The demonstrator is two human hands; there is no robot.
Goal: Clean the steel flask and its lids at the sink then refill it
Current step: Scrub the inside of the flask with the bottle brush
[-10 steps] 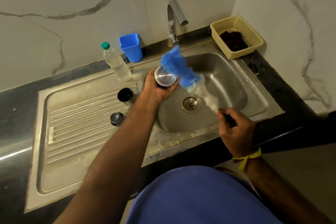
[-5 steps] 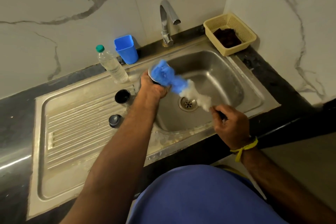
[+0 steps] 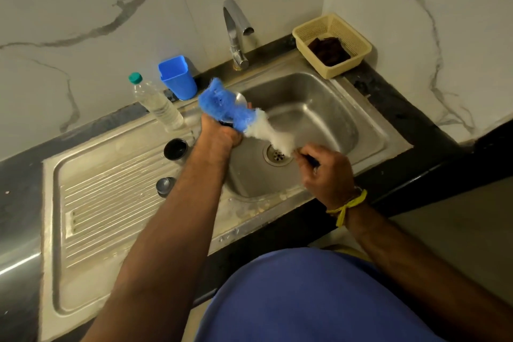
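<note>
Nearest me, my right hand (image 3: 327, 175) is curled round the dark handle of the bottle brush (image 3: 241, 116) over the near right part of the sink (image 3: 369, 130). The brush slants up and left from it, white bristles over the drain (image 3: 278, 155), blue bristles further on. My left hand (image 3: 219, 134) is wrapped round the steel flask (image 3: 241, 99) at the basin's left edge, and the blue bristle end lies across the flask's mouth, hiding most of it; only a sliver of shiny rim shows. I cannot tell how far the brush is inside. On the ribbed drainboard (image 3: 111, 203) to the left stand the 2 lids: the smaller dark lid (image 3: 165, 185) nearer, the black cup lid (image 3: 175, 148) just beyond it. Further back on the table (image 3: 394, 108) are a clear water bottle (image 3: 156, 104) with a green cap and a blue tumbler (image 3: 177, 78). The tap (image 3: 236, 33) rises behind the basin, and a yellow basket (image 3: 358, 55) sits far right.
</note>
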